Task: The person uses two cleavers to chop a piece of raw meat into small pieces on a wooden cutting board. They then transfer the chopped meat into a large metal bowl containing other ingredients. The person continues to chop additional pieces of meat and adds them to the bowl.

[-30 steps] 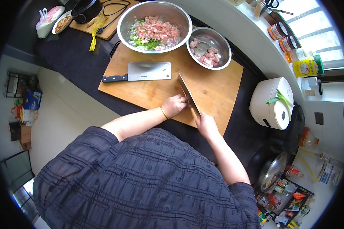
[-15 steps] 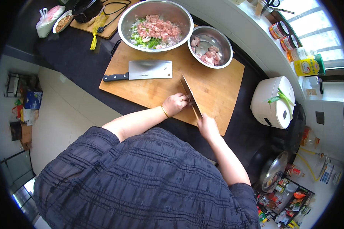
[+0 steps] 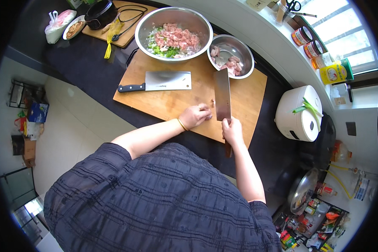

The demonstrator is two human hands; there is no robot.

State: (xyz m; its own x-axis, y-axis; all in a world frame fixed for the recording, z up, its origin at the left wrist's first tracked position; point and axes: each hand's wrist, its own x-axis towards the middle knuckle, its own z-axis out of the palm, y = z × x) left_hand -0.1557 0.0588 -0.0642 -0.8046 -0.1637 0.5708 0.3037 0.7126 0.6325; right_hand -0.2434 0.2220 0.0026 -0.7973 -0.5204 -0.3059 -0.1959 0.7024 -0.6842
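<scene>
In my right hand (image 3: 232,131) is the wooden handle of a cleaver (image 3: 223,93). Its broad blade is raised and turned flat side up, over the right part of the wooden cutting board (image 3: 155,103). My left hand (image 3: 194,116) rests near the board's front edge with fingers curled together; a small pale bit shows at the fingertips, too small to name. Just beyond them lies a tiny scrap (image 3: 213,102). A second cleaver (image 3: 168,80), black-handled, lies flat at the board's left.
A large steel bowl (image 3: 139,40) holds minced meat and chopped greens; a smaller steel bowl (image 3: 250,54) holds meat chunks. Spring onion lies on a white rice cooker (image 3: 296,122) at right. A plate (image 3: 67,35), a plastic bag (image 3: 56,31) and a corded black appliance (image 3: 101,14) stand far left.
My right hand has drawn the cleaver up and to the right, away from my left fingers, turning its blade flat. My left hand has stayed about where it was.
</scene>
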